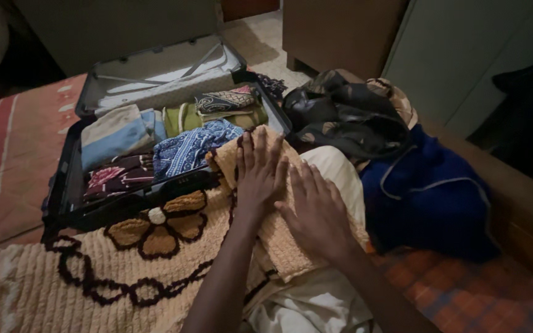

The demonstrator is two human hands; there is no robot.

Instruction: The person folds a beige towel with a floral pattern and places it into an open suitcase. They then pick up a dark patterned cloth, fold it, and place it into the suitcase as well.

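1. open suitcase [69, 185] on the bed is already part filled: folded light-blue piece [115, 135], blue patterned cloth [186, 150], dark floral piece [118, 174], green folds [183, 117] and a patterned roll [224, 100] sit in the lower half; lid half looks empty apart from its straps.
2. cream tufted blanket with brown flower pattern [94, 271] is not packed: most of it is spread on the bed, one folded part lies over the near suitcase edge, under the hands.
3. judging by that, folding is partway; bulk of the blanket is left.
4. unpacked pile to the right: dark crumpled garment [340, 117], navy garment [433, 191], pale cloth [328, 296] below.
5. left hand [259, 176] flat, fingers spread, palm down on the fold, fingertips at the suitcase rim.
6. right hand [316, 213] flat beside it, just touching, pressing the same fold. neither hand grips anything.
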